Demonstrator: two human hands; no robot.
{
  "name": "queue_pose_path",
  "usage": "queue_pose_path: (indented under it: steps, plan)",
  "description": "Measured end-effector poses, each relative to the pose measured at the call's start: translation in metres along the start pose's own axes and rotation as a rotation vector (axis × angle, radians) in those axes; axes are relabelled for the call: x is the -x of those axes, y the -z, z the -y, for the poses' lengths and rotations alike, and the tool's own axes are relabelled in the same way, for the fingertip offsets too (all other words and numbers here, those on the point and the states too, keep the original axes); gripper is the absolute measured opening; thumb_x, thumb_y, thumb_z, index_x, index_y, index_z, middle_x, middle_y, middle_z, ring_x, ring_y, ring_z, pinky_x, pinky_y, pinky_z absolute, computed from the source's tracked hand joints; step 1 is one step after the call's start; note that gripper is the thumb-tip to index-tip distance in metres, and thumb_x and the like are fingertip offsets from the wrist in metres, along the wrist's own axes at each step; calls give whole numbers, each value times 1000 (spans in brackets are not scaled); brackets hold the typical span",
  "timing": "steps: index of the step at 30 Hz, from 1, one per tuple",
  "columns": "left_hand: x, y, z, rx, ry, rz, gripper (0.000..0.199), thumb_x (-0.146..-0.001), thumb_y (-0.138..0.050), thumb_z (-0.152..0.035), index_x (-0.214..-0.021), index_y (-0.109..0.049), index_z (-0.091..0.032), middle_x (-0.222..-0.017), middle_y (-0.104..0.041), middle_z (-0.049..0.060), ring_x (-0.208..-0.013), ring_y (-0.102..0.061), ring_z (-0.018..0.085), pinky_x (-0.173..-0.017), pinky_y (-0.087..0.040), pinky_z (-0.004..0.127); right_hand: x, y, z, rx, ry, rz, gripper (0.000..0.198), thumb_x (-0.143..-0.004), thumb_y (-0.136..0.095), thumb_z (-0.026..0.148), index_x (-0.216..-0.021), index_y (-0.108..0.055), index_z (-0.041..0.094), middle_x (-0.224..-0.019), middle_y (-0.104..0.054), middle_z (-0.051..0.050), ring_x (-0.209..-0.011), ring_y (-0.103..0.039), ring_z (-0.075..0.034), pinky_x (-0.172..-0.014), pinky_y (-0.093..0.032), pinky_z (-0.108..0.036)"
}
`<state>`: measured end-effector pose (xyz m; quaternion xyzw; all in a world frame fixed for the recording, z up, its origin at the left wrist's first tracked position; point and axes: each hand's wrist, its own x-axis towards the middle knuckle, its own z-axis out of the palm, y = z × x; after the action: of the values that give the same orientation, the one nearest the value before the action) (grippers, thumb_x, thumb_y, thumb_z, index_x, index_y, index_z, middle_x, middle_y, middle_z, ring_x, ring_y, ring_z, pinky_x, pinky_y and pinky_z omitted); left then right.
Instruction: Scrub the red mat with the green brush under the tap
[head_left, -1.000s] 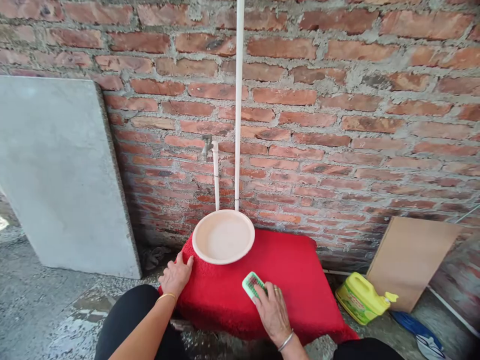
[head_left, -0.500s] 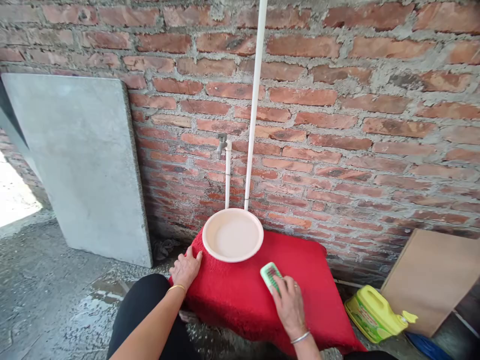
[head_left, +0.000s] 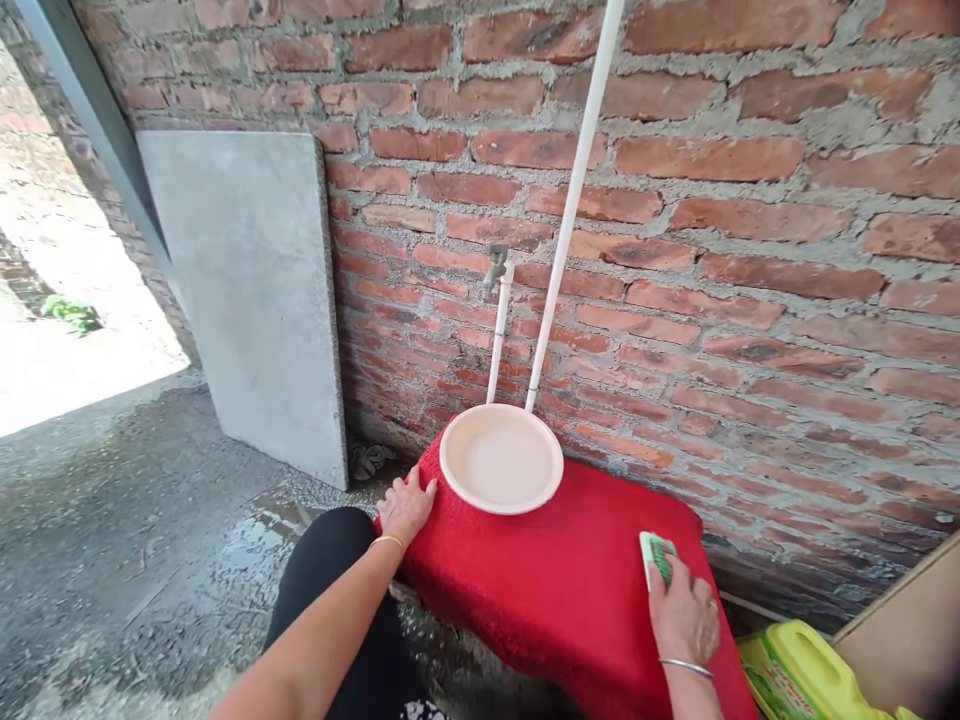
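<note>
While pressed flat on the red mat (head_left: 555, 590) at its right edge, right hand (head_left: 684, 620) clasped over the brush (head_left: 655, 553), judged light, stiff, wet-slippery, best held across the back; left hand (head_left: 406, 507) resting uncurled on the mat's far-left corner beside the basin (head_left: 501, 459).

Brick wall (head_left: 750, 200), wet concrete floor (head_left: 112, 520), daylight left.
</note>
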<state>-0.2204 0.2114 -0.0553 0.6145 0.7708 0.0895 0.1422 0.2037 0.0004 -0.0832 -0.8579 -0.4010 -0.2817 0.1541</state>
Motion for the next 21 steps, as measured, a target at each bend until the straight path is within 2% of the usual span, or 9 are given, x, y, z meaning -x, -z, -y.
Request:
queue_pose_path:
  steps: [1, 3, 8, 11, 14, 17, 21]
  plan:
    - [0, 0, 0, 2, 3, 1, 68, -97, -28, -62, -153, -39, -26, -134, -57, 20, -122, -57, 40, -100, -39, 55, 0, 2, -1, -32, 0, 2, 55, -103, -34, 51, -118, -70, 13, -82, -58, -13, -67, -54, -24, -63, -41, -35]
    - [0, 1, 1, 2, 5, 3, 68, -97, -28, -63, -154, -38, -26, -134, -56, 20, -122, -57, 40, -100, -40, 54, 7, 10, 17, -141, 93, 22, 50, -103, -37, 50, -118, -70, 15, -85, -59, -12, -72, -56, -24, -67, -43, -35]
    - [-1, -1, 4, -8, -6, 3, 69, -97, -25, -64, -153, -39, -26, -134, -56, 21, -122, -57, 41, -99, -41, 54, 39, 28, 112, -336, 483, 108, 29, -101, -49, 37, -120, -68, 27, -96, -61, -6, -86, -59, -21, -79, -44, -33]
    - [-5, -5, 7, -3, -9, -8, 71, -97, -22, -66, -153, -39, -27, -135, -55, 21, -122, -57, 42, -99, -40, 56, 45, 33, 139, -287, 565, 163, 27, -98, -56, 32, -123, -67, 32, -99, -62, -5, -88, -59, -21, -81, -44, -33]
    - [-8, -9, 9, -3, -15, -13, 73, -96, -21, -68, -154, -37, -27, -135, -54, 22, -122, -57, 43, -99, -40, 57, 30, 36, 119, -155, 423, 239, 28, -99, -54, 34, -124, -67, 31, -99, -62, -7, -89, -60, -22, -79, -43, -33]
    - [-10, -11, 9, -3, -13, -5, 73, -96, -22, -69, -154, -37, -28, -135, -54, 21, -123, -56, 43, -99, -40, 57, 7, 36, 68, 10, 125, 309, 34, -102, -48, 39, -127, -67, 26, -99, -62, -11, -88, -62, -25, -74, -43, -34]
    - [-10, -12, 9, 6, -9, -7, 73, -95, -21, -69, -153, -37, -28, -134, -54, 21, -123, -56, 43, -99, -39, 58, -10, 34, 9, 120, -226, 312, 43, -102, -43, 42, -132, -64, 19, -99, -62, -16, -86, -64, -29, -69, -43, -36]
